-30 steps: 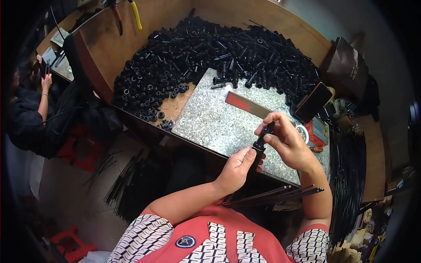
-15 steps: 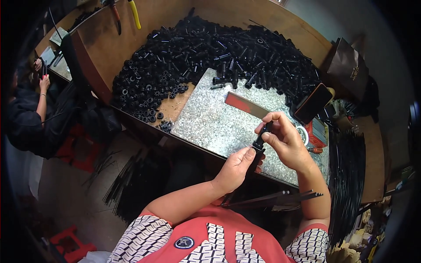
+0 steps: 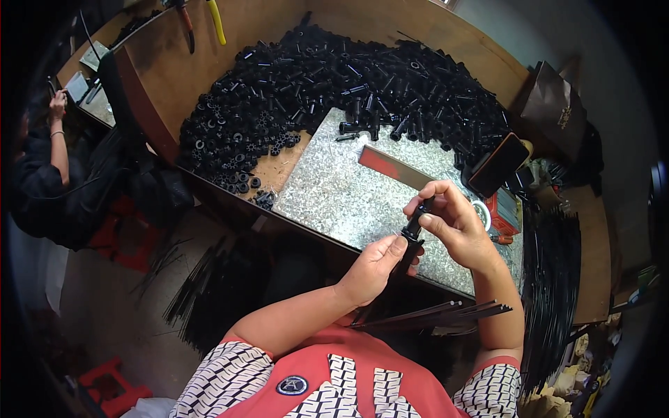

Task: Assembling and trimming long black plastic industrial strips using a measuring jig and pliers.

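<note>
Speckled metal bench plate (image 3: pixel 334 195) beneath 2 hands, left (image 3: pixel 373 268) and right (image 3: pixel 456 226), both gripping slim black tube (image 3: pixel 412 233).

Wooden bench (image 3: pixel 279 42), curved rim; speckled grey slab (image 3: pixel 334 195) on top. Grey floor (image 3: pixel 104 306) below, red stool (image 3: pixel 104 383). Pale wall (image 3: pixel 529 28) behind.

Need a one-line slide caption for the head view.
Left hand and right hand hold a black plastic tube part above the speckled metal plate.

Speckled grey metal work plate (image 3: pixel 334 195): bare across its left and centre, open to a hand from the near edge. Heap of black plastic tubes (image 3: pixel 334 76) walls its far side; flat red bar (image 3: pixel 394 167) and dark phone (image 3: pixel 496 164) crowd its right.
</note>
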A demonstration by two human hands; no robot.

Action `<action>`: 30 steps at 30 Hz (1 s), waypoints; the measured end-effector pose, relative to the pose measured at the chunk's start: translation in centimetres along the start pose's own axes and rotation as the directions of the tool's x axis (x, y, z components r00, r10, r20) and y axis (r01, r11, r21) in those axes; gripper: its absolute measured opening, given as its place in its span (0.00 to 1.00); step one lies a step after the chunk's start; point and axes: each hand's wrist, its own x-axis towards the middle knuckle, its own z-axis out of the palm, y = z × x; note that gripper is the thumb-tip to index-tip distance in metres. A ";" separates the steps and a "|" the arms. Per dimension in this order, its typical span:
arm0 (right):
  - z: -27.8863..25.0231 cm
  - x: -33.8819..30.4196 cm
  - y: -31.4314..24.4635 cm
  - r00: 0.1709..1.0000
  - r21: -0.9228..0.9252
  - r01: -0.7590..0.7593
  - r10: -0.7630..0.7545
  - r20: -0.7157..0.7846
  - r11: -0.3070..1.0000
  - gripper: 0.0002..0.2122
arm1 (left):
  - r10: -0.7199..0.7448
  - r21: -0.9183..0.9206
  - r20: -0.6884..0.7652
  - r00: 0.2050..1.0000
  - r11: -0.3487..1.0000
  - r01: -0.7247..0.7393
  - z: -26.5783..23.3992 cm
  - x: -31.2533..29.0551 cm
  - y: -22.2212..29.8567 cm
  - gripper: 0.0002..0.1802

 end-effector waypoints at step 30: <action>-0.2 -1.2 2.5 0.998 -0.274 -0.023 0.040 0.056 0.961 0.09 | 0.006 -0.011 0.005 1.000 1.000 -0.006 -1.2 0.5 -0.2 0.20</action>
